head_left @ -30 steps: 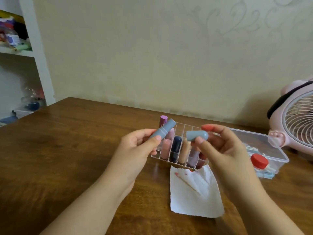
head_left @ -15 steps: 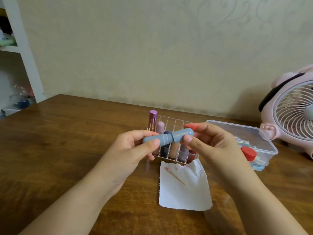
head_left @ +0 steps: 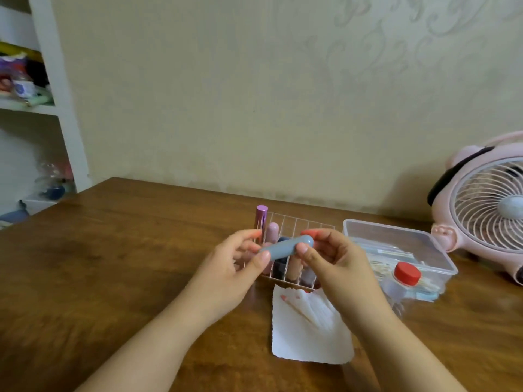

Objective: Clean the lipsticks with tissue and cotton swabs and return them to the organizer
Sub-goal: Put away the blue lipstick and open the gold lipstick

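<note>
Capped lipstick held above the organizer.

The blue-grey lipstick (head_left: 285, 248) lies nearly level, long axis left-right, pinched between left hand (head_left: 230, 274) and right hand (head_left: 336, 267), each curled round one end, directly over the clear organizer (head_left: 300, 227) on the counter (head_left: 113, 264).

Bare brown wooden table (head_left: 113, 264) lies open on my left. On my right, the clear plastic box (head_left: 441, 258) and pink round fan (head_left: 486, 210) block the way. The white tissue sheet (head_left: 308, 335) lies flat near me.
</note>
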